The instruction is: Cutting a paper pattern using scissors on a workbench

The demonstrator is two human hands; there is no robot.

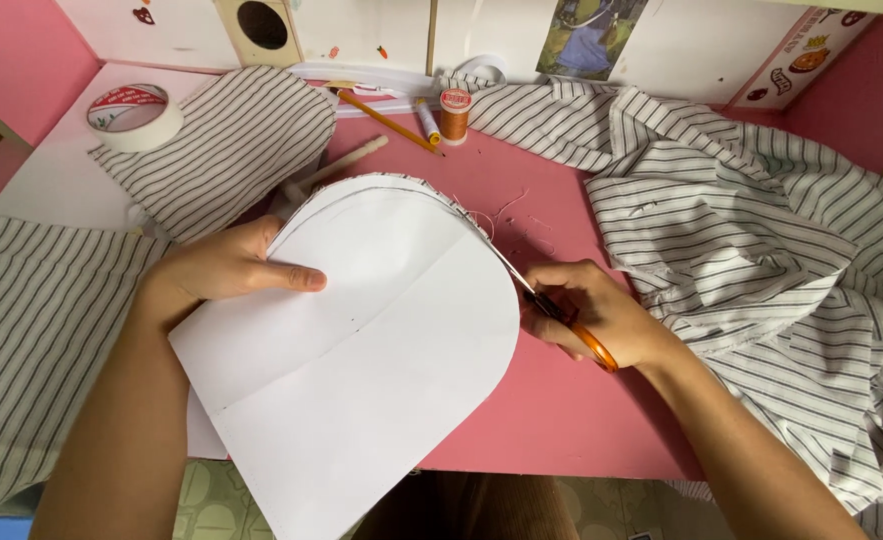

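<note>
Left hand pinches the white paper pattern flat over the pink table, right hand is closed round orange scissors at its curved edge, striped fabric just beyond, tape roll and thread spool at the back.

On the thread spool at twelve o'clock on the pink table, a round red-and-white label caps the top. The tape roll at ten o'clock carries a white inner band with red print. Against the back wall stand a colour photo print at twelve o'clock, a slanted white food-picture sign at one o'clock, and small stickers at eleven.
</note>
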